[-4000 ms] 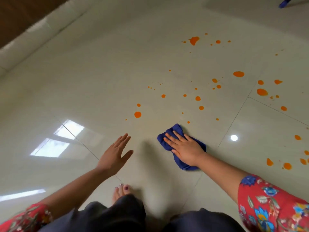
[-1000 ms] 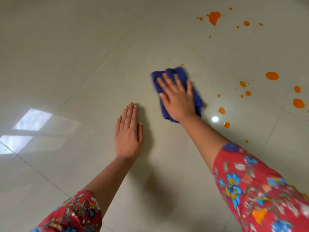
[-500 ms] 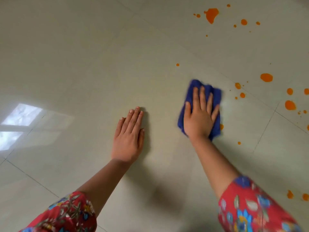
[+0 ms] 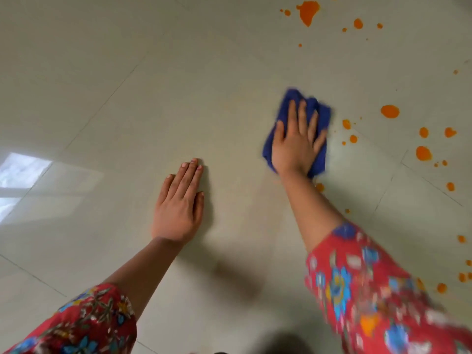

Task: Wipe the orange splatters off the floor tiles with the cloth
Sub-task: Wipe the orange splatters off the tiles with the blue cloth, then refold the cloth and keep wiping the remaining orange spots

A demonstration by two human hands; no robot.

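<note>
Head view, looking down on glossy pale floor tiles (image 4: 127, 98) crossed by thin grout lines.

Right grip (image 4: 293, 146) laid flat on a crumpled blue cloth (image 4: 322, 114), fingers straight and a little apart, pressing it to the floor rather than curling round it. Cloth showing past the fingertips and along both sides of the palm, blurred at its edges.

Just right of that grip, orange splatters (image 4: 390, 111): small dots near the cloth's edge, larger blobs farther right, some past a grout line. One small spot close under the wrist, beside the forearm. Well ahead of the grip, a big drip-shaped splash (image 4: 307, 11) ringed by dots. More spots at the right edge, beside the red flowered sleeve (image 4: 370, 290).

Left grip (image 4: 178, 208) flat on bare tile, left of the right grip and nearer the body, fingers straight and pressed together, thumb alongside. Far to its left, a bright window reflection (image 4: 20, 172) on the tile.
</note>
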